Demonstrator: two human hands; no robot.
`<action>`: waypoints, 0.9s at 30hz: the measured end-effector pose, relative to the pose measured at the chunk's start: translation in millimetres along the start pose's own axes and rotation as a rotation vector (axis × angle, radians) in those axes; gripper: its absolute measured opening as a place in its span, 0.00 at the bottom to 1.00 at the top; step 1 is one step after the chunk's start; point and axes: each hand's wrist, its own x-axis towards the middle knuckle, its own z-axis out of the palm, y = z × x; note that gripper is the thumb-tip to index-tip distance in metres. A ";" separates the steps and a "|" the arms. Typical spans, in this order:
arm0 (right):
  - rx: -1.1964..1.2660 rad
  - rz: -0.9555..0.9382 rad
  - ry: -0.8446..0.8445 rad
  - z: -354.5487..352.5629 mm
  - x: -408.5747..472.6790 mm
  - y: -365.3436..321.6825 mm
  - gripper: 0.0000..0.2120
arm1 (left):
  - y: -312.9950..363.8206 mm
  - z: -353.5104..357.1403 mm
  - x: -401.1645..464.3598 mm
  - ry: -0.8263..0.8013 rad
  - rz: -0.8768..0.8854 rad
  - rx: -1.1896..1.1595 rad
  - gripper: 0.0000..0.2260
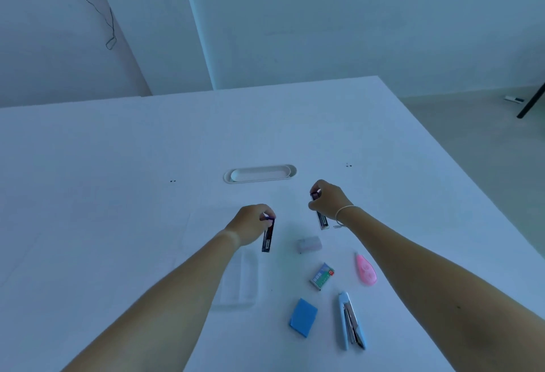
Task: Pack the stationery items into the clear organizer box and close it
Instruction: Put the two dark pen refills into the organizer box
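Observation:
My left hand (253, 222) pinches the top of a slim dark lead case (268, 237) that hangs above the table. My right hand (328, 197) holds a second dark lead case (322, 221) the same way. The clear organizer box (239, 280) lies faintly visible under my left forearm; whether it is open I cannot tell. Loose on the table are a whitish eraser (308, 244), a green staple box (322, 275), a pink correction tape (366, 270), a blue sticky-note pad (303, 317) and a light blue stapler (351, 321).
A white oval cable grommet (260, 174) is set into the white table (118, 194) beyond my hands. The table's right edge runs diagonally at the right, with floor and a black stand leg (530, 103) beyond. A wall with a dangling cable (100, 8) stands behind.

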 end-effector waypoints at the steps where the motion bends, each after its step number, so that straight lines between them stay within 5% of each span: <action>1: 0.024 -0.009 -0.003 3.7 -2.9 -7.2 0.09 | -1.5 -8.3 -3.3 0.019 0.004 -0.015 0.07; 13: 0.077 -0.125 -0.092 74.7 -29.5 -97.7 0.04 | -77.3 -92.4 -59.0 0.162 -0.069 -0.120 0.09; 27: 0.011 -0.171 -0.183 160.8 -45.8 -155.3 0.08 | -155.9 -112.1 -82.4 0.142 -0.130 -0.181 0.10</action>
